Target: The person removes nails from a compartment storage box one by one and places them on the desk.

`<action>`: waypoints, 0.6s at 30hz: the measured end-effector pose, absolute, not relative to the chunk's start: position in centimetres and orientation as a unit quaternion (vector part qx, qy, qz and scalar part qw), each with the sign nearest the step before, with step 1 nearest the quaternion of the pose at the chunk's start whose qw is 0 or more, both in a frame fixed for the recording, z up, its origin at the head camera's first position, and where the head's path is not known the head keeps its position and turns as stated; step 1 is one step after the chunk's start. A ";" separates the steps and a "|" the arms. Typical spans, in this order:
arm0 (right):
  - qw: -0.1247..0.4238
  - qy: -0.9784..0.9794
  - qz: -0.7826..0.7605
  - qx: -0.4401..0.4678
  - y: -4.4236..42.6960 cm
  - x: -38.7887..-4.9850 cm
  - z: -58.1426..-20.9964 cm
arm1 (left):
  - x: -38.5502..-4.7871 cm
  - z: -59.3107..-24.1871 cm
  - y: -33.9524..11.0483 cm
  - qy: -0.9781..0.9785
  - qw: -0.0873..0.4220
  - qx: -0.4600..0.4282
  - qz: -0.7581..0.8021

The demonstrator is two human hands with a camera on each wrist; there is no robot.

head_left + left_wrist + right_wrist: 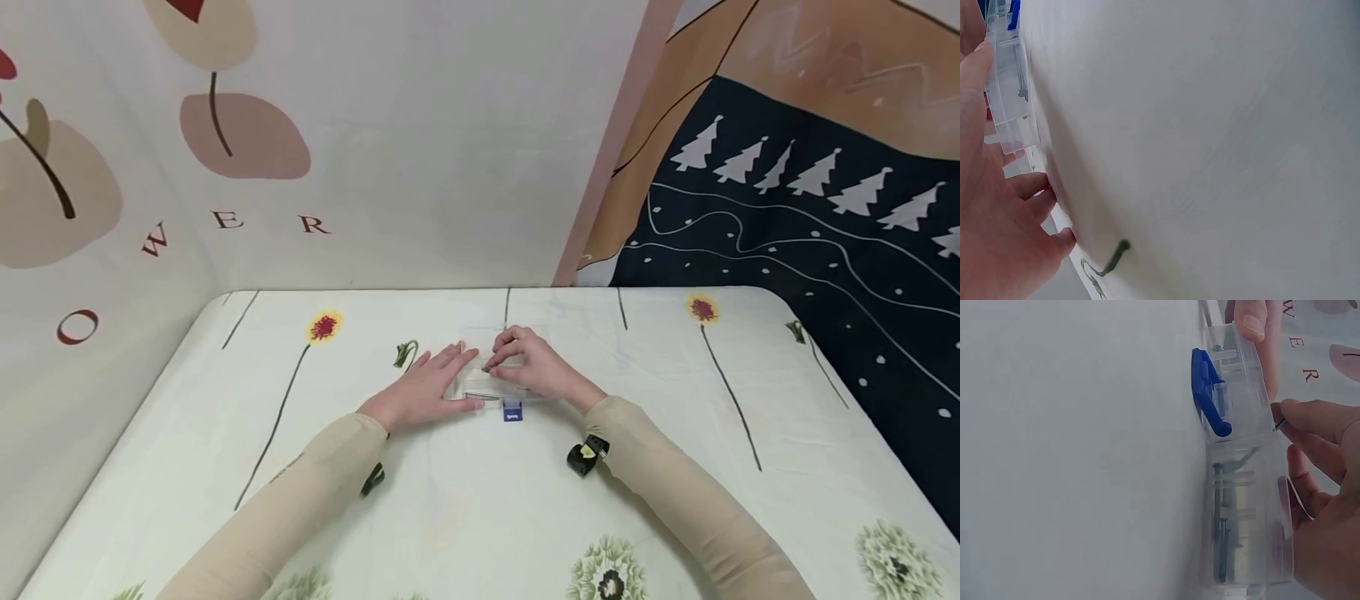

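Observation:
A clear plastic compartment box (1247,409) lies on the bed-like surface with its blue latch (512,409) on the near side. Long thin metal pieces, which look like screws (1223,550), lie inside, seen through its wall. At the box's left side my left hand (427,390) rests with spread fingers, the thumb along the near edge. My right hand (538,367) is over the box and pinches a small dark metal piece (1280,424) between thumb and forefinger. Its exact kind is mostly hidden by the fingertips.
A white cloth (465,500) with printed flowers covers the surface. Behind it hangs a pale printed curtain (435,192), and a dark cloth with white trees (750,217) hangs at the right. Black wrist straps with devices (587,454) sit on both forearms.

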State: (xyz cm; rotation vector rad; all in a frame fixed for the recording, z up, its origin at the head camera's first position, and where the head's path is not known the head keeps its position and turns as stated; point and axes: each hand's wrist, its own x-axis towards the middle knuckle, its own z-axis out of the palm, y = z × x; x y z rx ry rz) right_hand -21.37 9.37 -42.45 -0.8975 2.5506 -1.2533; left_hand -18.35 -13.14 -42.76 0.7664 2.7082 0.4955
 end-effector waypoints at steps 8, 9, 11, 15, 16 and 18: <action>0.065 0.846 -0.456 -0.269 10.4 -21.2 -41.9 | -18.2 -43.0 -13.2 0.938 0.141 0.262 0.179; 0.064 0.846 -0.460 -0.263 10.6 -21.2 -41.8 | -18.2 -43.0 -13.3 0.938 0.140 0.262 0.180; 0.065 0.844 -0.467 -0.254 10.9 -21.2 -41.6 | -18.2 -43.0 -13.3 0.937 0.139 0.264 0.183; 0.062 0.840 -0.481 -0.241 11.5 -21.2 -41.4 | -18.3 -42.9 -13.2 0.935 0.139 0.269 0.185; 0.061 0.839 -0.485 -0.240 11.7 -21.2 -41.4 | -18.4 -42.9 -13.2 0.934 0.138 0.270 0.187; 0.059 0.833 -0.494 -0.241 12.0 -21.3 -41.4 | -18.4 -42.9 -13.2 0.934 0.138 0.270 0.188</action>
